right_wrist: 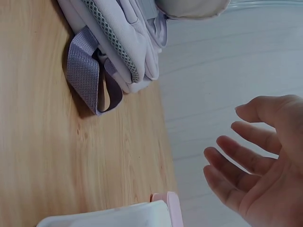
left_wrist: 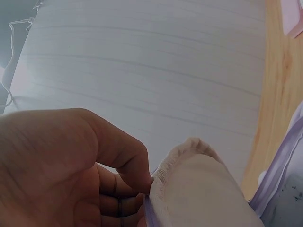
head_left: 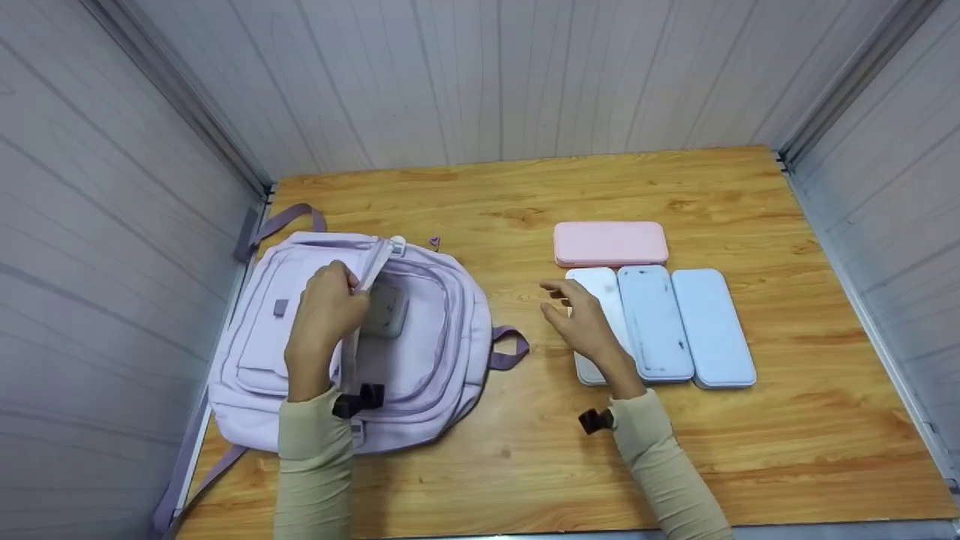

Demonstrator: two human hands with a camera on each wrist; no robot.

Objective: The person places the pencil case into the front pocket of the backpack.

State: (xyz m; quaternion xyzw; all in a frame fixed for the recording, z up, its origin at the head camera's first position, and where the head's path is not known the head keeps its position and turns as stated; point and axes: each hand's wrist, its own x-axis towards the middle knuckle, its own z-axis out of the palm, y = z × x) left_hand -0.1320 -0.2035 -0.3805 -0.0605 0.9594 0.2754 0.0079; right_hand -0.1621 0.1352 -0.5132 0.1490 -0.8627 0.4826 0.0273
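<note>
A lavender backpack lies on the table at the left, its zipped compartment opened. My left hand pinches the edge of the front flap between thumb and fingers and holds it raised. Inside the compartment sits a grey case, partly hidden by the flap. My right hand hovers over the white case with fingers spread and loosely bent, holding nothing. Beside that case lie a light blue case with dark marks and a plain light blue case.
A pink case lies crosswise behind the white and blue ones. The backpack's top loop points toward the right hand. Straps trail over the table's left edge. Pale panel walls enclose the wooden table at the back and sides.
</note>
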